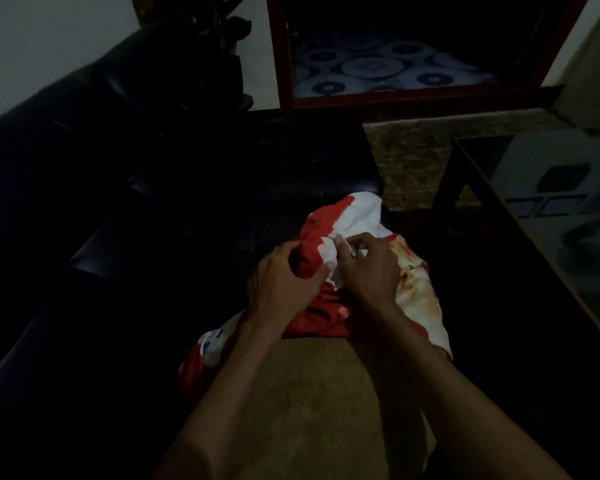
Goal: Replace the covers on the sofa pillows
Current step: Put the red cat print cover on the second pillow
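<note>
A crumpled red and white pillow cover with an orange-stained patch lies bunched over the far end of a tan pillow in front of me. My left hand grips a red fold of the cover from the left. My right hand pinches the white edge of the cover between thumb and fingers, just right of the left hand. The room is dim, and the cover's opening is hidden in the folds.
A black leather sofa fills the left and centre. A glass-topped table with a dark frame stands at the right. A red wooden door frame opens onto a patterned bed beyond. A dark plant stands behind the sofa.
</note>
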Action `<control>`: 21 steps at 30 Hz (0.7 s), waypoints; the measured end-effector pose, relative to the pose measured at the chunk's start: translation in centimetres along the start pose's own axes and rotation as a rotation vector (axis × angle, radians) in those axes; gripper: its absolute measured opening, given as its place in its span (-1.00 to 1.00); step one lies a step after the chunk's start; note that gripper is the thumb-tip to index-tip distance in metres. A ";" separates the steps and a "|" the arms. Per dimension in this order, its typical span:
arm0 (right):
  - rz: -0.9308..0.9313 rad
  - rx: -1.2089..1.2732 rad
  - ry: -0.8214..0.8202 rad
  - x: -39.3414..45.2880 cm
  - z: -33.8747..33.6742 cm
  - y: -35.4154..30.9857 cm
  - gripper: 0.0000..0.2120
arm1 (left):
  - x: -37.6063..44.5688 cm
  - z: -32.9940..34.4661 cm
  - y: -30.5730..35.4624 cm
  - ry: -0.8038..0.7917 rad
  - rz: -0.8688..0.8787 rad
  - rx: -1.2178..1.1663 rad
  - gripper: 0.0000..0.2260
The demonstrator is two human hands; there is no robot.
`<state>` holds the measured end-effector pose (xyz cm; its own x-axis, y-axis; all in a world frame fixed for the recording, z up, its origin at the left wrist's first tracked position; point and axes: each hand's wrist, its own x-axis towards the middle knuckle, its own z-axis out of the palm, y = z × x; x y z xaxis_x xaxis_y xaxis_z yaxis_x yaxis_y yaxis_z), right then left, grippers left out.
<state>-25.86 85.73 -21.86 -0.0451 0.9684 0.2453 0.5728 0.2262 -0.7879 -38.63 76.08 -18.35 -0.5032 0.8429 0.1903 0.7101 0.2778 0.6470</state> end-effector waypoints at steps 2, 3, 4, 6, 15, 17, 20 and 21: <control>-0.027 -0.018 -0.009 -0.3 -0.2 0.0 -0.62 | 0.5 0.0 0.5 -0.012 -0.112 0.008 -0.39; -0.040 -0.033 -0.014 -0.4 -0.2 0.0 -0.63 | 0.8 0.1 0.5 -0.021 -0.143 0.002 -0.39; -0.045 -0.042 -0.023 -0.5 -0.3 0.1 -0.65 | 1.1 0.1 0.7 -0.027 -0.162 -0.005 -0.38; -0.060 -0.037 -0.048 -0.8 -0.6 0.2 -0.68 | 1.5 0.1 0.9 -0.043 -0.175 0.008 -0.36; 0.036 0.238 -0.171 0.0 -3.4 0.0 -0.71 | 2.1 -0.4 4.2 0.060 0.048 -0.103 -0.73; 0.054 0.330 -0.167 0.8 -5.6 -0.7 -0.74 | 2.7 -1.6 5.7 0.103 0.137 -0.142 -0.81; 0.039 0.440 -0.064 2.5 -8.9 -2.4 -0.81 | 3.6 -4.2 9.4 0.159 0.287 -0.224 -0.87; 0.005 0.443 -0.011 3.1 -10.0 -3.0 -0.86 | 3.8 -5.3 10.7 0.182 0.329 -0.251 -0.86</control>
<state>-19.53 86.96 -13.07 -0.0531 0.9702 0.2366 0.1669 0.2422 -0.9558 -35.50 79.83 -6.80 -0.3654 0.7664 0.5283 0.7164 -0.1308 0.6853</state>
